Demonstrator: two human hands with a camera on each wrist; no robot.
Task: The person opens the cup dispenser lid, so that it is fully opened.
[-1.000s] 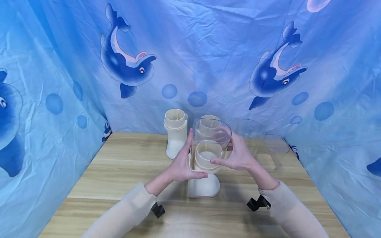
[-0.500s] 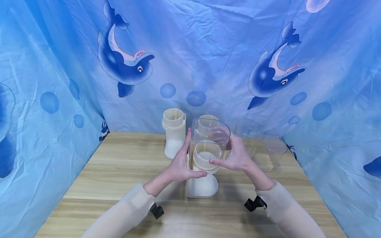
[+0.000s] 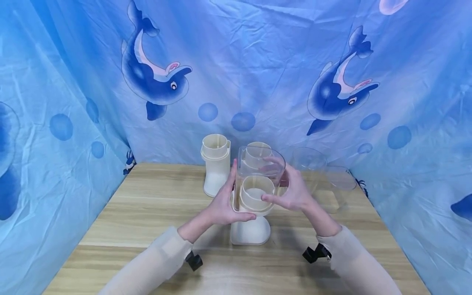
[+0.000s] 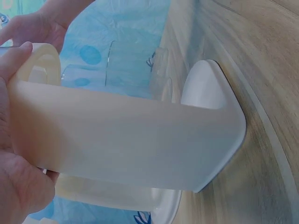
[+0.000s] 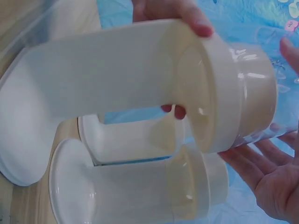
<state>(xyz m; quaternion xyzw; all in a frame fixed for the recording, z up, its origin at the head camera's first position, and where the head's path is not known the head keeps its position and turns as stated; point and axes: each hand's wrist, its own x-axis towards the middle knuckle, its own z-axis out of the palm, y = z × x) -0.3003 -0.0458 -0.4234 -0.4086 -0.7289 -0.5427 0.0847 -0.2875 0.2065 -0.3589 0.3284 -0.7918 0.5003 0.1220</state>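
A cream-white plastic stand (image 3: 250, 231), with a flat rounded foot and a round collar (image 3: 257, 192) at its top, stands upright on the table. My left hand (image 3: 225, 205) grips its upper end from the left; the left wrist view shows the post (image 4: 126, 135) beside the palm. A clear plastic container (image 3: 258, 173), flat on one side and rounded on the other, sits around the collar and rises above it. Around its right side my right hand (image 3: 295, 192) curls, thumb in front and fingers behind. Whether the container is fully seated cannot be told.
Two similar stands are behind: one (image 3: 216, 168) at the back left, another (image 3: 259, 150) seen through the container. More clear containers (image 3: 309, 162) stand at the back right of the wooden table (image 3: 147, 229). A blue dolphin-print cloth (image 3: 243, 73) hangs around it.
The head view has shifted slightly. My right thumb has moved a little to the right and the container's upper rim tilts slightly differently. Both hands keep their hold.
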